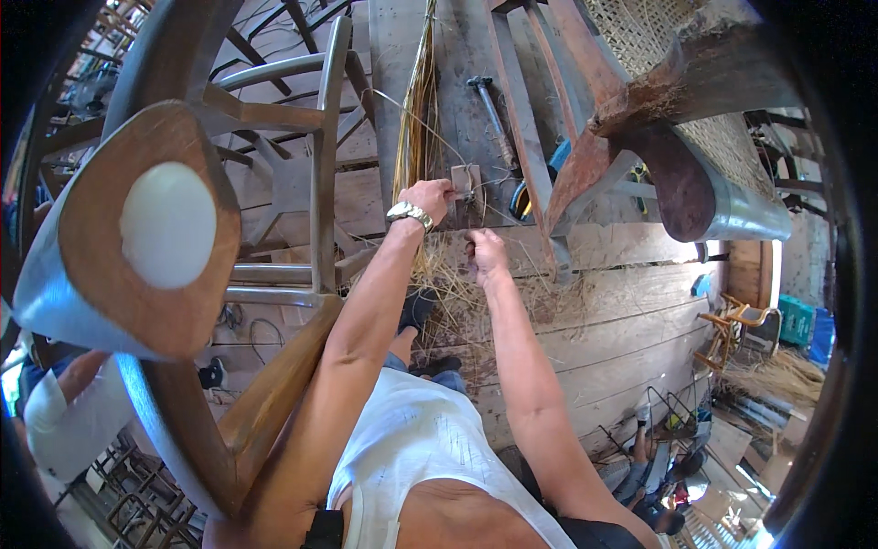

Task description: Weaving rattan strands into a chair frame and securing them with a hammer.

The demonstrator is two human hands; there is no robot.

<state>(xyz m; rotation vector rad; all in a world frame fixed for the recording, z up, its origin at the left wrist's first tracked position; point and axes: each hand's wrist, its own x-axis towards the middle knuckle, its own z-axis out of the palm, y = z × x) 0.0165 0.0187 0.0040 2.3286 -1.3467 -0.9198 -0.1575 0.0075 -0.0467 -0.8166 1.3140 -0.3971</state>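
Note:
My left hand (428, 200), with a metal watch (410, 215) on its wrist, is over the near end of the plank bench. Its fingers are closed against a small wooden block (465, 177) with a metal piece on it; anything between them is too small to tell. Nearer to me and to the right, my right hand (489, 252) is closed in a pinch just off the bench edge, and what it grips cannot be made out. A long bundle of cane strips (417, 110) lies beyond my left hand. Loose strips curl around both hands.
A hammer (494, 119) lies farther up the bench (393, 55). Wooden chair frames crowd the left; a large chair leg (69, 238) looms close. At right stands an upturned chair (572, 174) with woven cane. Strip scraps (444, 274) litter the plank floor. Other people are at the lower edges.

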